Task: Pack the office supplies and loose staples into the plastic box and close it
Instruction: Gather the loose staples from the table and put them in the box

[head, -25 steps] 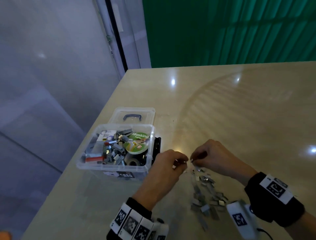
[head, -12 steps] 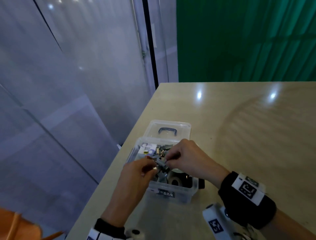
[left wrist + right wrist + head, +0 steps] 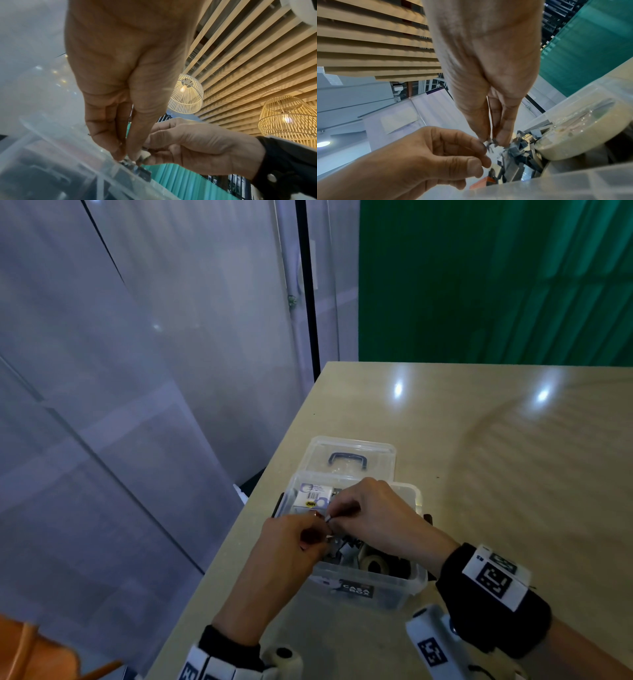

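Note:
The clear plastic box (image 3: 380, 585) stands open near the table's left edge, its lid (image 3: 352, 451) lying flat behind it. Inside are grey loose staples (image 3: 520, 154), a cream tape roll (image 3: 570, 136) and a small white barcoded carton (image 3: 313, 496). Both hands hover over the box, fingertips together. My left hand (image 3: 322, 534) pinches a few staples, and my right hand (image 3: 334, 518) pinches staples (image 3: 489, 144) just above the heap. In the left wrist view my left hand (image 3: 124, 155) points down at the box's rim beside my right hand (image 3: 197, 146).
The beige table (image 3: 513, 474) stretches to the right and back. Its left edge runs close beside the box, with a frosted glass partition (image 3: 137, 405) beyond. An orange object (image 3: 24, 652) shows at the lower left. The staple pile on the table is out of view.
Both hands have left the staple pile on the table and moved left over the open box with staples. My head has turned left with them. In the last half second the hands hardly moved.

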The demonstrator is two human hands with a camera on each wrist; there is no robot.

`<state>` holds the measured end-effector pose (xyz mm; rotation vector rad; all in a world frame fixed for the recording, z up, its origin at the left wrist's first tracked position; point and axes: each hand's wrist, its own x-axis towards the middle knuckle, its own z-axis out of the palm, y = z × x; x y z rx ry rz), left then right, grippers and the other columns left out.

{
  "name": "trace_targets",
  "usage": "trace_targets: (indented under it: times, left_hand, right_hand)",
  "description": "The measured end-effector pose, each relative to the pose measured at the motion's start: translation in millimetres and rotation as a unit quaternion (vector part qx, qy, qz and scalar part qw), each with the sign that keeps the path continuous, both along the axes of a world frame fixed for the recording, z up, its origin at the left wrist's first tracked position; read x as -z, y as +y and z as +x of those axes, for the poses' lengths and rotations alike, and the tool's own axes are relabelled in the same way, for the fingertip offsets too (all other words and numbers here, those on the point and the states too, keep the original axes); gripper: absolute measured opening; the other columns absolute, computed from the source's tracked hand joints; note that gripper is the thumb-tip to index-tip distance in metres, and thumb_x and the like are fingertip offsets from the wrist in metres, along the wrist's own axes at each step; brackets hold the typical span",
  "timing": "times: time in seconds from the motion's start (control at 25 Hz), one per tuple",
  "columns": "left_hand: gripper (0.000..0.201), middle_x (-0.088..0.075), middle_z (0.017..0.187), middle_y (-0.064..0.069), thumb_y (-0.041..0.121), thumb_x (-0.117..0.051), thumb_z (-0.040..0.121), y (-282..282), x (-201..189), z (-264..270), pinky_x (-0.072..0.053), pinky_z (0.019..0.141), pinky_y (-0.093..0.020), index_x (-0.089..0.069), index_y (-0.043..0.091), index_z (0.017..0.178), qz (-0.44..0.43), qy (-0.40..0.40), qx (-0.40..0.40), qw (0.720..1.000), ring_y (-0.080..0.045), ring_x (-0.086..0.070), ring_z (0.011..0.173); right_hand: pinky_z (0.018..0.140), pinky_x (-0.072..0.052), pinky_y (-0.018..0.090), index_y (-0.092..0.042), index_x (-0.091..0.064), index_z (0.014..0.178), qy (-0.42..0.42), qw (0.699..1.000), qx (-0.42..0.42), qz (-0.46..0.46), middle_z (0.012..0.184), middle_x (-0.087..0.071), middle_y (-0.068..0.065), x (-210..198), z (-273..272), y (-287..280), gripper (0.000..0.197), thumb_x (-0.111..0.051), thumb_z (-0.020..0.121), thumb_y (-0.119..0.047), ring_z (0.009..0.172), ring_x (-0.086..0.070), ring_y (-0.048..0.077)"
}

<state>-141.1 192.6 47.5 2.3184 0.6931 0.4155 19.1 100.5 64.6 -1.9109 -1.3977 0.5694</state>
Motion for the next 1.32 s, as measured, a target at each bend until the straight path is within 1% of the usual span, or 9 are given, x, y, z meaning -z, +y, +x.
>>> trace_targets:
  times: [0.12, 0.36, 0.56, 0.68, 0.8, 0.92, 1.08, 1.24, 1.32]
  left_hand:
    - [0.007, -0.074, 0.09, 0.009, 0.019, -0.072, 0.088, 6.6, -0.5, -1.8, -0.054, 0.083, -0.015, -0.076, 0.021, 0.094, 0.001, 0.014, -0.001, 1.0, 0.0, -0.068, 0.084]
    - [0.007, -0.073, 0.089, 0.012, 0.02, -0.072, 0.089, 11.5, 3.2, -5.6, -0.046, 0.075, -0.001, -0.076, 0.023, 0.094, -0.006, 0.02, 0.003, 1.0, 0.008, -0.065, 0.083]
    - [0.008, -0.074, 0.094, 0.01, 0.02, -0.07, 0.091, 8.0, 1.9, -3.8, -0.053, 0.086, -0.012, -0.076, 0.022, 0.096, 0.003, 0.006, 0.015, 1.0, 0.002, -0.067, 0.085]
    - [0.011, -0.072, 0.096, 0.009, 0.021, -0.07, 0.091, 2.6, -0.1, 1.9, -0.054, 0.083, -0.012, -0.074, 0.023, 0.101, 0.007, -0.018, 0.014, 1.0, 0.001, -0.065, 0.086]
    - [0.027, -0.069, 0.106, 0.008, 0.023, -0.07, 0.091, -4.1, -1.7, 13.5, -0.048, 0.075, -0.003, -0.07, 0.022, 0.118, 0.009, -0.064, -0.007, 0.998, 0.001, -0.063, 0.088]
    - [0.028, -0.07, 0.111, 0.007, 0.019, -0.07, 0.09, -10.9, -0.9, 28.5, -0.049, 0.079, -0.006, -0.07, 0.021, 0.118, 0.025, -0.089, 0.004, 0.996, 0.002, -0.062, 0.089]
    - [0.027, -0.069, 0.112, 0.005, 0.017, -0.069, 0.09, -35.6, -1.8, 50.4, -0.053, 0.085, -0.016, -0.071, 0.018, 0.116, 0.03, -0.098, 0.03, 0.994, -0.004, -0.063, 0.095]
    - [0.018, -0.069, 0.102, 0.007, 0.019, -0.069, 0.091, -97.6, -3.8, 85.9, -0.052, 0.08, -0.016, -0.073, 0.019, 0.108, 0.043, -0.107, 0.091, 0.989, -0.002, -0.062, 0.087]
    - [0.017, -0.07, 0.1, 0.007, 0.02, -0.069, 0.091, -131.7, 5.1, 99.3, -0.051, 0.079, -0.015, -0.074, 0.019, 0.107, 0.035, -0.086, 0.126, 0.988, -0.001, -0.061, 0.085]
  right_hand:
    - [0.056, -0.046, 0.014, -0.019, -0.08, 0.082, -0.011, 1.0, -0.002, -0.001, 0.069, -0.071, -0.009, -2.0, -1.8, -0.9, 0.011, -0.072, 0.082, -0.012, 0.063, -0.064, 0.001]
    - [0.053, -0.041, 0.01, -0.013, -0.079, 0.077, -0.064, 0.997, 0.049, -0.02, 0.07, -0.073, -0.004, -2.7, 16.2, 3.7, 0.013, -0.07, 0.085, -0.008, 0.057, -0.059, 0.001]
    - [0.063, -0.046, 0.01, -0.015, -0.081, 0.089, -0.09, 0.994, 0.042, -0.051, 0.089, -0.077, -0.004, 1.3, 15.1, 7.3, 0.017, -0.068, 0.087, -0.005, 0.078, -0.067, 0.005]
    - [0.074, -0.054, 0.021, -0.016, -0.081, 0.095, -0.091, 0.993, 0.056, -0.04, 0.093, -0.077, -0.007, -1.0, 17.6, -1.1, 0.018, -0.068, 0.089, -0.006, 0.083, -0.069, 0.006]
    - [0.067, -0.053, 0.026, -0.021, -0.081, 0.087, -0.068, 0.995, 0.065, -0.035, 0.081, -0.076, -0.009, -1.9, 23.7, -21.0, 0.014, -0.07, 0.089, -0.012, 0.074, -0.068, 0.006]
    - [0.071, -0.056, 0.037, -0.02, -0.081, 0.082, -0.059, 0.995, 0.069, -0.04, 0.076, -0.075, -0.004, -4.4, 28.6, -47.6, 0.011, -0.071, 0.087, -0.017, 0.075, -0.07, 0.016]
    - [0.074, -0.056, 0.04, -0.019, -0.081, 0.087, -0.053, 0.995, 0.069, -0.042, 0.079, -0.076, -0.004, -10.9, 38.1, -92.5, 0.008, -0.073, 0.087, -0.022, 0.075, -0.069, 0.014]
    - [0.063, -0.051, 0.021, -0.021, -0.081, 0.09, -0.046, 0.992, 0.076, -0.093, 0.074, -0.072, -0.013, -8.3, 64.8, -163.0, 0.011, -0.072, 0.091, -0.027, 0.069, -0.066, -0.001]
    - [0.068, -0.054, 0.019, -0.021, -0.08, 0.094, -0.045, 0.984, 0.072, -0.154, 0.08, -0.073, -0.014, 4.5, 78.5, -196.0, 0.013, -0.072, 0.092, -0.031, 0.072, -0.066, -0.004]
